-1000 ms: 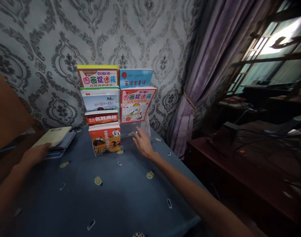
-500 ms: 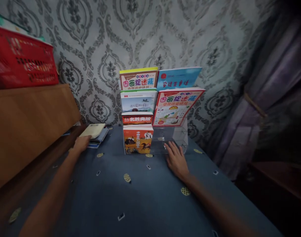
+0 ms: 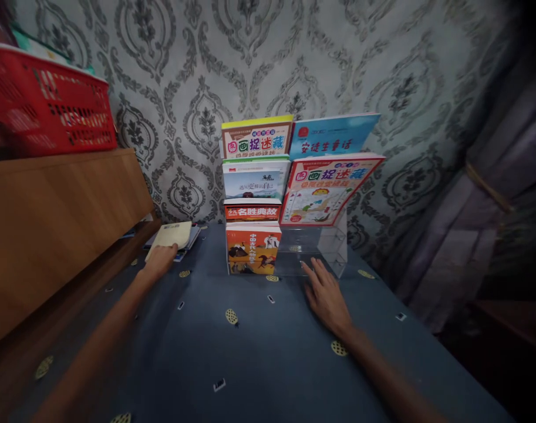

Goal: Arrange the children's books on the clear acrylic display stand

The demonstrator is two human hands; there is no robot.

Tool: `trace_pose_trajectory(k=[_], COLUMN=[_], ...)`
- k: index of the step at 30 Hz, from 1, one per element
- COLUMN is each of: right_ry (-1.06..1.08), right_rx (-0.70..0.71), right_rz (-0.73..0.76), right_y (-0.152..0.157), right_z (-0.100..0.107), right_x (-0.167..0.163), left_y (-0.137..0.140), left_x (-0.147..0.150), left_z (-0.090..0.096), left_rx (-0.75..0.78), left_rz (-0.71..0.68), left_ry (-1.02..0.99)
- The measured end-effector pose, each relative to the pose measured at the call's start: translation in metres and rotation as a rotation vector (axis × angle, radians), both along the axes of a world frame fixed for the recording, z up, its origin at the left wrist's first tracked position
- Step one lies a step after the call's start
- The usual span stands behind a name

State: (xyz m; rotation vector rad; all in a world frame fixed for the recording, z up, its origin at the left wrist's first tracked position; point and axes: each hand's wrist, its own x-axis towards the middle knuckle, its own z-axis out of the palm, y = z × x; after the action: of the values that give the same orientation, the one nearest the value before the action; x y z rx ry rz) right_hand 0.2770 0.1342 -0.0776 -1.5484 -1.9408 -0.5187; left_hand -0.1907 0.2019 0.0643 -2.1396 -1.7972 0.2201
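Far left of the rack (image 3: 338,242), a red basket (image 3: 69,114) sits up on the wooden cabinet (image 3: 74,214), and that cabinet crowds the space beside the pile. Closer in, left of the rack and apart from it, here's the action: the left hand (image 3: 159,260) is at the near edge of a cream book (image 3: 167,236), top of a small pile of books (image 3: 194,236) on the cloth-covered desk (image 3: 272,352). Gripping or just resting? Can't tell from here, the underside is hidden. Looks like the taking-hold step, I'd say; a clean lift would call for a firm pinch on that one cover, without dragging the books underneath.

Now the rack itself: on its left side, the orange book (image 3: 253,249) stands lowest, in front of others stepped up behind. On its right side, the puzzle book (image 3: 316,200) leans below the blue book (image 3: 333,134), see-through plastic beneath. And there's the right hand (image 3: 326,294), fingers spread, holding nothing, partly blocking the rack's lower right front. Beyond the rack, far right, hangs a curtain (image 3: 465,217).
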Motion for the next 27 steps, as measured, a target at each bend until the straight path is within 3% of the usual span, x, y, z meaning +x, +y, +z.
trace_pose_trajectory(k=[8, 15, 18, 21, 27], right_ry=[0.049, 0.107, 0.125, 0.131, 0.119], right_rx=[0.02, -0.066, -0.083, -0.097, -0.104], right_rz=[0.129, 0.149, 0.153, 0.151, 0.154], right_y=[0.001, -0.006, -0.008, -0.008, -0.008], right_z=[-0.007, -0.004, -0.003, -0.002, -0.002], right_x=[0.005, 0.003, 0.002, 0.002, 0.002], left_y=[-0.016, -0.007, -0.006, -0.004, 0.011], left_x=[0.029, -0.005, -0.031, -0.052, -0.065], left_z=[-0.018, -0.011, -0.014, -0.024, -0.035], left_rx=[0.06, 0.085, 0.154, 0.224, 0.127], left_rz=[-0.056, 0.011, 0.127, 0.347, 0.619], left_ry=[-0.097, -0.418, -0.703, -1.02, -1.553])
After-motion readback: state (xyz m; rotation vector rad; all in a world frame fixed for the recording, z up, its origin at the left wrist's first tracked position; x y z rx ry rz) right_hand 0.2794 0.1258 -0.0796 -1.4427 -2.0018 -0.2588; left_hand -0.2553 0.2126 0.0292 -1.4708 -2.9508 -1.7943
